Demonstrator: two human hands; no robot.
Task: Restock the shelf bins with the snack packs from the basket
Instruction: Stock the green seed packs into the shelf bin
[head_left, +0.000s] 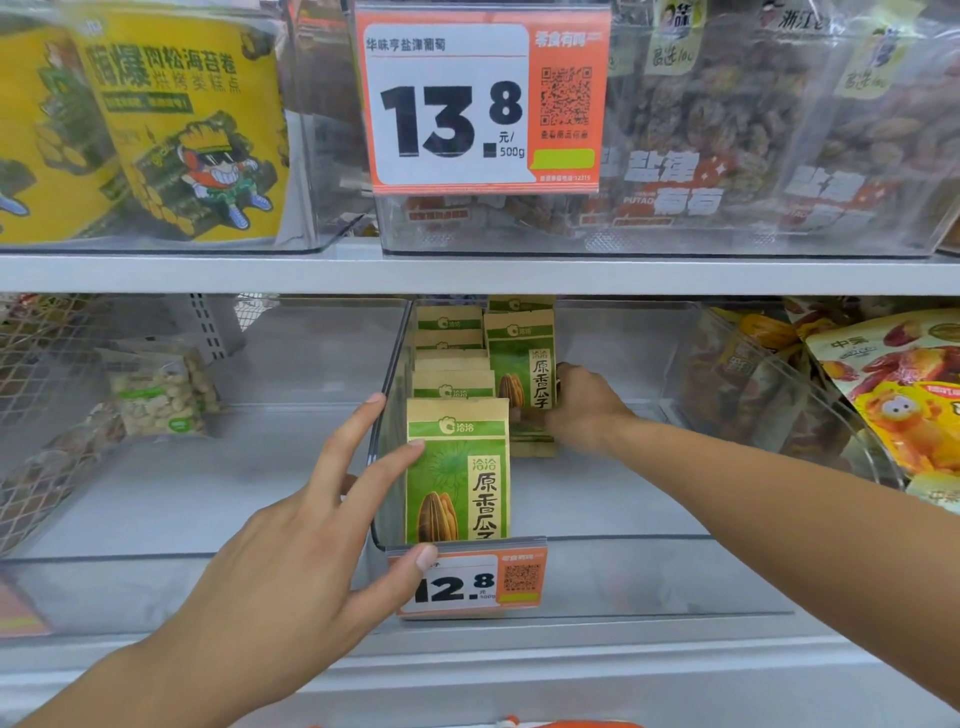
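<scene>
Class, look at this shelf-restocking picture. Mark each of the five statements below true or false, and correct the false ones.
1. The right hand holds a green seed pack at the back inside the clear bin. True.
2. The left hand has its fingers curled into a fist. False: its fingers are straight, touching the front seed pack and the bin's corner.
3. The lower price tag reads 13.8. False: it reads 12.8; the upper price tag reads 13.8.
4. The seed packs stand upright in rows. True.
5. The yellow packs sit on the lower shelf. False: they are on the upper shelf, at left.
</scene>
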